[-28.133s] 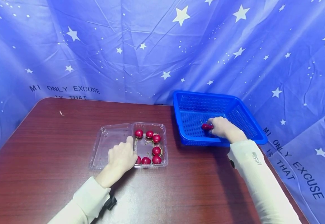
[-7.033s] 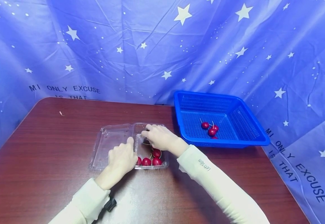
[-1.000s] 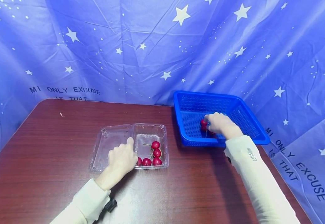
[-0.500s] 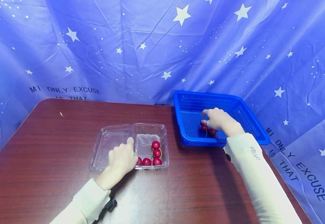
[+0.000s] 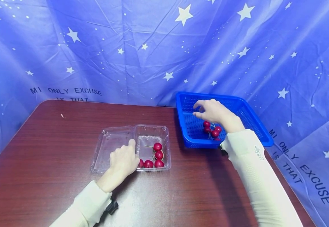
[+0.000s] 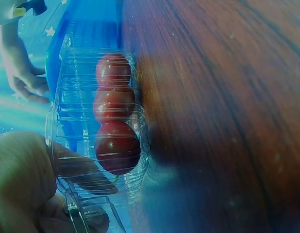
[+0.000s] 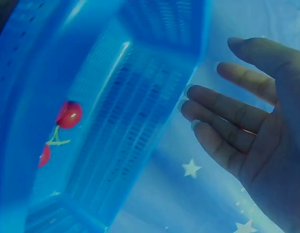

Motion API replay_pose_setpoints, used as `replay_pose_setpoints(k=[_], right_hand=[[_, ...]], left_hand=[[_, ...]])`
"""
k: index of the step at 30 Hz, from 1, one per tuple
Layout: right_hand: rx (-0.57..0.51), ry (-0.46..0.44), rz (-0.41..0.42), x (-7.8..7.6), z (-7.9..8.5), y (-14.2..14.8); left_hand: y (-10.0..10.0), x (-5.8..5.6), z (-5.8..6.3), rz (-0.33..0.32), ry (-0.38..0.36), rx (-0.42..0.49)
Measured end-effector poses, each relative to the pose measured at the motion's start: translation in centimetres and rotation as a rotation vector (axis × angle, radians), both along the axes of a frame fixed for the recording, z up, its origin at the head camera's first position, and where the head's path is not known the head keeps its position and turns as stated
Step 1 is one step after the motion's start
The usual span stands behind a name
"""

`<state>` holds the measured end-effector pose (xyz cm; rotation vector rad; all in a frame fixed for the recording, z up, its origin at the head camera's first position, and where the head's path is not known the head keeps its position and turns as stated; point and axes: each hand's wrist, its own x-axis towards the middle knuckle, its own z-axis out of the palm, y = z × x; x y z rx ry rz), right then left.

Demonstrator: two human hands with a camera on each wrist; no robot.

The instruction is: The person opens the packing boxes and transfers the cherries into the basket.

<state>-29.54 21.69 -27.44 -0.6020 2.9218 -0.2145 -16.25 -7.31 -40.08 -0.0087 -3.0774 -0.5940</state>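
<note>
My left hand [image 5: 124, 160] grips the near left edge of a clear plastic clamshell box [image 5: 168, 135]; in the left wrist view its thumb and fingers lie on both sides of the wall. Several red cherries [image 5: 157, 147] with stems lie in the box along its right and near sides. One at the near left is partly hidden by that hand. Above a blue plastic basket [image 5: 182, 134] hovers my right hand [image 5: 214, 110], fingers spread and holding nothing, as the right wrist view [image 7: 281, 116] confirms. Several cherries [image 5: 215, 134] rest on the basket floor below it.
The clamshell's lid [image 5: 110, 138] lies folded out to the left. A small pale scrap [image 5: 62, 116] is on the brown wooden table [image 5: 164, 201] at the far left. A blue star-printed cloth [image 5: 141, 63] hangs behind and to the right.
My right hand has let go of a cherry in the basket, then risen and moved away toward the back left with its fingers opened. My left hand stays put.
</note>
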Motion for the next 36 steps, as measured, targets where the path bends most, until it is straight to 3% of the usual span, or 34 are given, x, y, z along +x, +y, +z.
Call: replay_pose_setpoints(k=[15, 25, 36], right_hand=[[-0.105, 0.028, 0.112, 1.1, 1.2, -3.4], [-0.074, 0.056, 0.212, 2.2, 1.4, -6.0], [-0.017, 0.073, 0.343, 3.3, 0.2, -9.3]], left_hand=[[-0.2, 0.1, 0.1, -0.004, 0.005, 0.003], [-0.1, 0.1, 0.0, -0.007, 0.004, 0.005], [-0.1, 0.0, -0.1, -0.004, 0.008, 0.003]])
